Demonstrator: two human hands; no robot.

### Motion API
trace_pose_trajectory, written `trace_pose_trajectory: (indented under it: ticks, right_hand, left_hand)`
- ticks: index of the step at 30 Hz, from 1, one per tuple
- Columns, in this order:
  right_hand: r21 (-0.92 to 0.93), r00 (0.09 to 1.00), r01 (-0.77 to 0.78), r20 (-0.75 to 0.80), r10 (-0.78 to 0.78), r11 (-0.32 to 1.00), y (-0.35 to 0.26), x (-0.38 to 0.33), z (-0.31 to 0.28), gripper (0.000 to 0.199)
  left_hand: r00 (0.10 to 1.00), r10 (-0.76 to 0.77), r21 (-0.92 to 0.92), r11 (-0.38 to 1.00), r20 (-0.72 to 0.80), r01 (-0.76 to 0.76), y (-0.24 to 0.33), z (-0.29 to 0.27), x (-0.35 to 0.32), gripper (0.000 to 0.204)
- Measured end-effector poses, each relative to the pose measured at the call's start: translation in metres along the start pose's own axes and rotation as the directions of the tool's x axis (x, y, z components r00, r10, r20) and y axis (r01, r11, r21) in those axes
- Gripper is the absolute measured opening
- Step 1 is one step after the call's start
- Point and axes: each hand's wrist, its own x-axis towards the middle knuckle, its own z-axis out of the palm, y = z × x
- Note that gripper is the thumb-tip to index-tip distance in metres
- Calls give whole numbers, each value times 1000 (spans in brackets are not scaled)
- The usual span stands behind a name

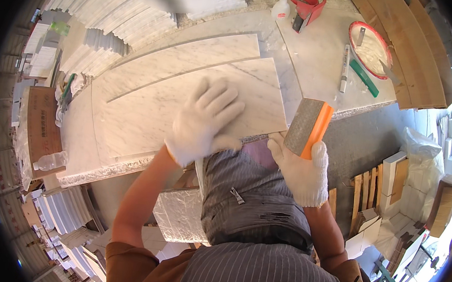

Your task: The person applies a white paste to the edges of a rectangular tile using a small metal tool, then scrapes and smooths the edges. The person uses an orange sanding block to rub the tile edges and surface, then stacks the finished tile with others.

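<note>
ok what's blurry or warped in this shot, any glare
Head view: the left hand looks motion-blurred, while the orange-and-grey tool in the right hand is crisper; head view: the marble slab's long edge bows, likely from the fisheye; head view: bright light washes out the far right rim.

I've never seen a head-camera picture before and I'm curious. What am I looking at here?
There is no machine here, just a person wearing white gloves. The single picture comes from a wide fisheye camera on their head, looking down, so straight edges bend near the rim.

The left hand is spread over the front pale, grey-veined slab; blur hides whether it presses down. The right hand holds an orange and grey tool.

Behind the front slab lies another slab. Toward the right of the work surface are a marker pen, a green strip and a red-rimmed bowl of pale paste.
</note>
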Motion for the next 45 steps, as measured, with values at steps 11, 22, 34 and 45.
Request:
trace_pose_trajectory:
  ticks: [11, 22, 34, 45]
  right_hand:
    - [-169, 982, 84, 179, -54, 982, -9, -6, 0, 67]
    - [-588, 891, 419, 415, -187, 692, -126, 7, 35, 101]
    - [-625, 617, 777, 730, 295, -77, -180, 114, 141, 63]
    - [-615, 538, 787, 638, 550, -56, -208, 144, 160, 72]
  left_hand:
    - [990, -133, 406, 908, 41, 105, 23, -16, -25, 61]
    - [978, -199, 157, 970, 58, 188, -19, -116, 24, 29]
    - [960, -278, 103, 956, 5, 276, -46, -120, 59, 28]
    - [960, -280, 125, 952, -15, 279, -55, -116, 61, 29]
